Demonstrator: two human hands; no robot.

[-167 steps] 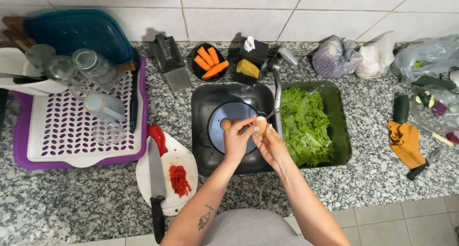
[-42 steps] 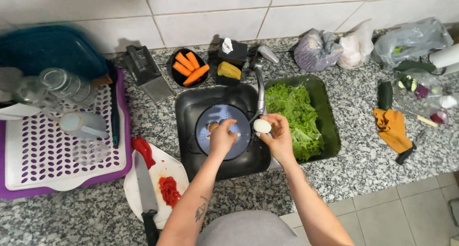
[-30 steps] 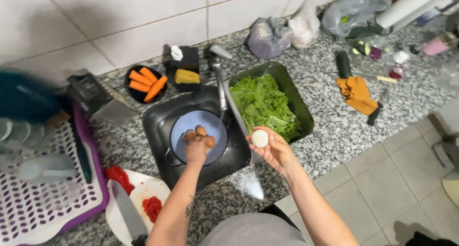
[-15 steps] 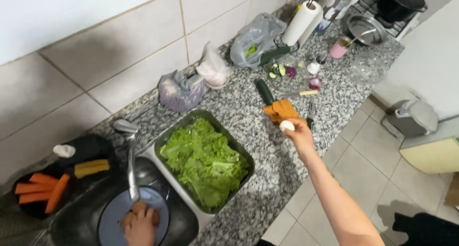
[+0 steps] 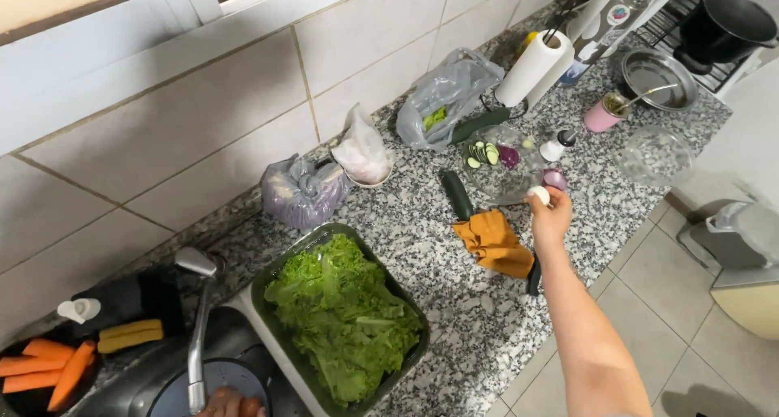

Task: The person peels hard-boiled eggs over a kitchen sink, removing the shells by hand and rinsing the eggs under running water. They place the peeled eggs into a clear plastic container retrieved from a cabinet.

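Now the right hand [image 5: 550,218] pinches a small white onion [image 5: 539,195] at its fingertips.

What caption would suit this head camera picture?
Right hand holds a small white peeled piece over the granite counter; left hand rests in the sink.

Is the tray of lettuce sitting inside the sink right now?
No, the tray of lettuce rests on the granite counter to the right of the sink.
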